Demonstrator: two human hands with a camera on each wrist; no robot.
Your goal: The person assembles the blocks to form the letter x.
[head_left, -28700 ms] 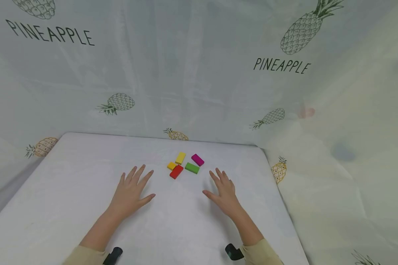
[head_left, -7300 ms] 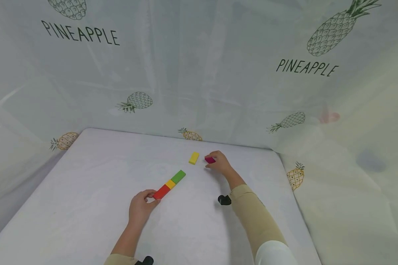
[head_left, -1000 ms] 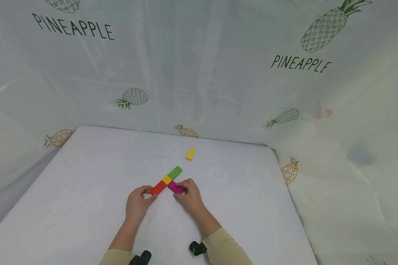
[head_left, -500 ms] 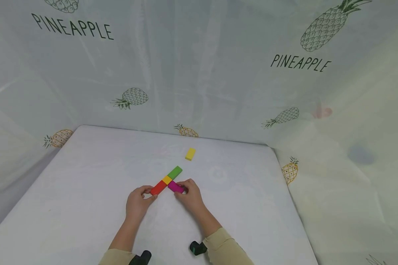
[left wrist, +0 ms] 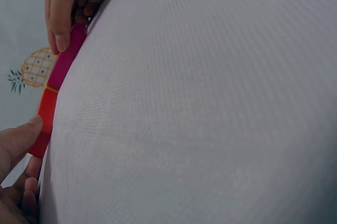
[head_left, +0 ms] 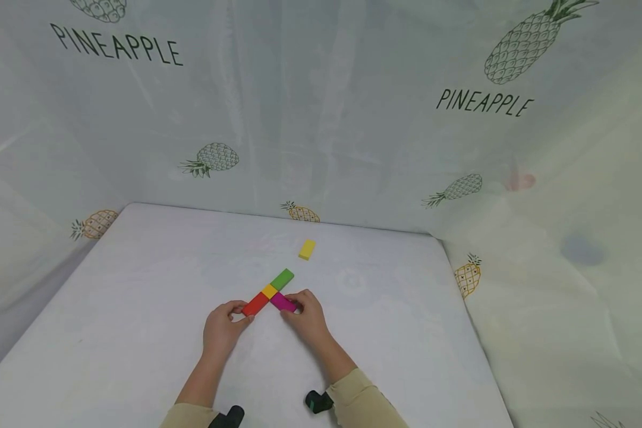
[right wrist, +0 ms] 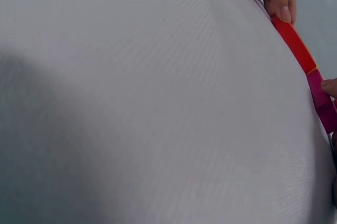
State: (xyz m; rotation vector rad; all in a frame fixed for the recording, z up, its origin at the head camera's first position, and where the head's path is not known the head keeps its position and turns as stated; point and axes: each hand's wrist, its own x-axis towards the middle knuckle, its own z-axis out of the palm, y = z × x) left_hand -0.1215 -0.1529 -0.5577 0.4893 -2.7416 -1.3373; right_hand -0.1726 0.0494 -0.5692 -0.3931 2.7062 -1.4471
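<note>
On the white table, a red block (head_left: 255, 304), a small orange-yellow block (head_left: 269, 290) and a green block (head_left: 282, 279) lie end to end in a slanting line. My left hand (head_left: 222, 330) pinches the red block's near end between thumb and fingers. A magenta block (head_left: 283, 302) branches from the orange-yellow one toward the lower right, its end at that block's side. My right hand (head_left: 308, 321) pinches its outer end. Both wrist views show the red block (left wrist: 46, 113) and magenta block (right wrist: 319, 98) meeting near a thin orange-yellow edge.
A yellow block (head_left: 307, 249) lies alone farther back on the table (head_left: 139, 285). Behind and beside the table hangs a pale curtain (head_left: 299, 119) printed with pineapples. A black device (head_left: 318, 402) sits at the right wrist.
Scattered at first, the red, orange-yellow and green blocks came into a line. My right hand then brought the magenta block to its side. Over the last second, both hands have stayed nearly still.
</note>
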